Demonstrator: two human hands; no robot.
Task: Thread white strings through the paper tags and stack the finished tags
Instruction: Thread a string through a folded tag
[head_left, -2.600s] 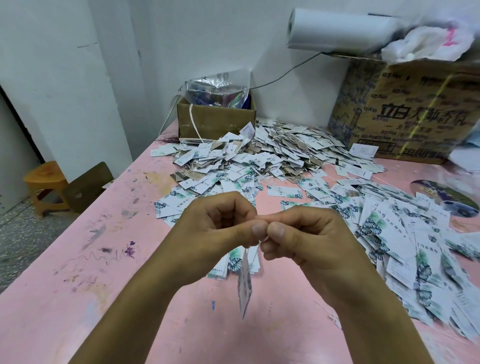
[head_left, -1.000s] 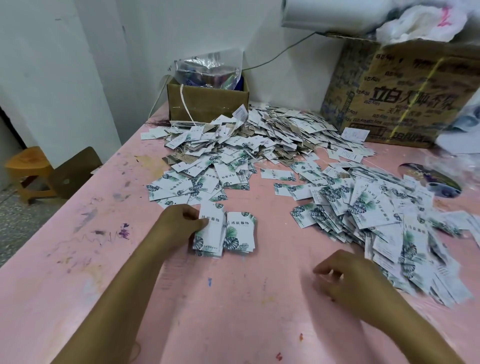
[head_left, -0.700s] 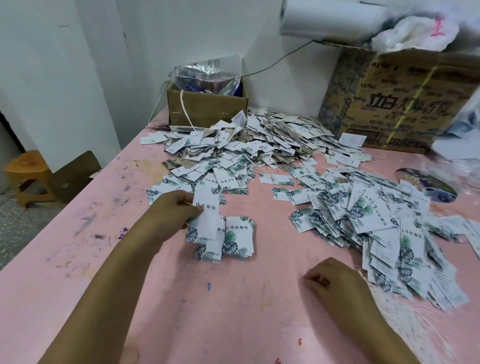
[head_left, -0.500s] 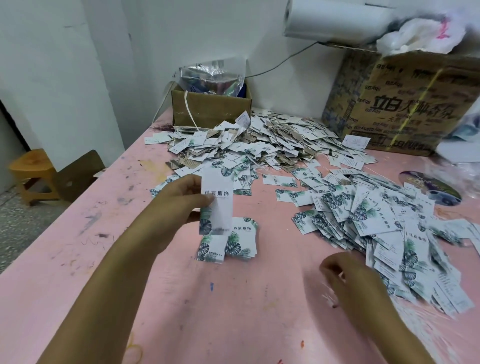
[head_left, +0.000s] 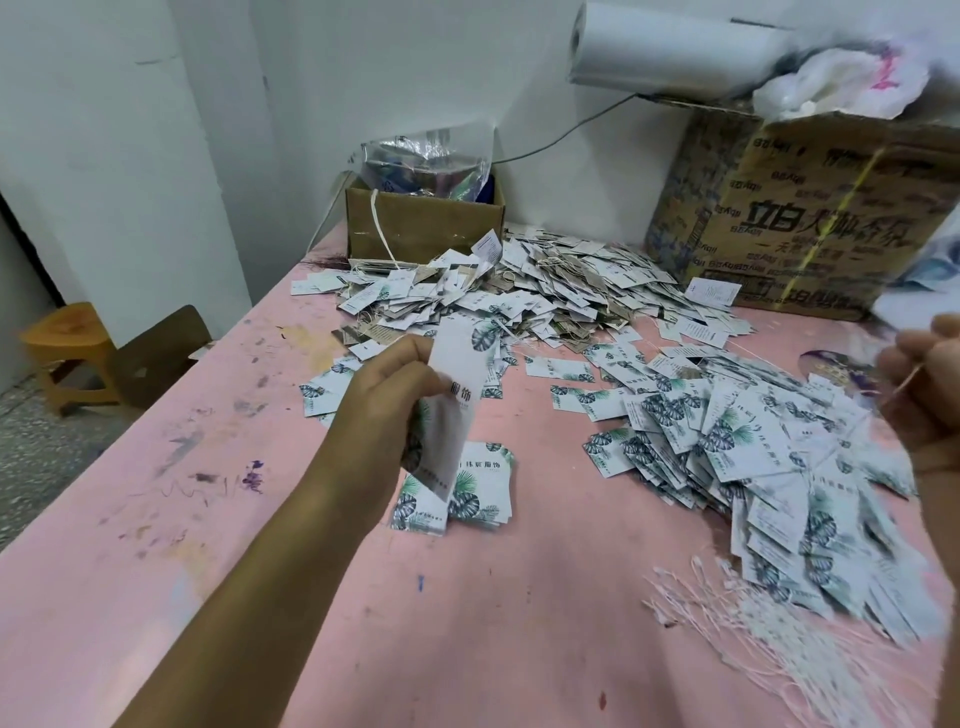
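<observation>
Above the small stack (head_left: 470, 493), the left hand (head_left: 395, 400) pinches one tag (head_left: 460, 358), long axis roughly 12 to 6 o'clock; well apart at its 3 o'clock, the right hand (head_left: 932, 400) pinches a white string (head_left: 903, 387), which likely must travel toward 9 o'clock

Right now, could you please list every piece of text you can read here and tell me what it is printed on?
"服饰": on the tag pinched in the left hand; other characters covered.
"服饰", after two characters I cannot read surely: top tag of the small stack.
"立白": big carton wall; the characters following and the small repeated print are too blurred.
Loose tag piles: print too small to read.
</observation>
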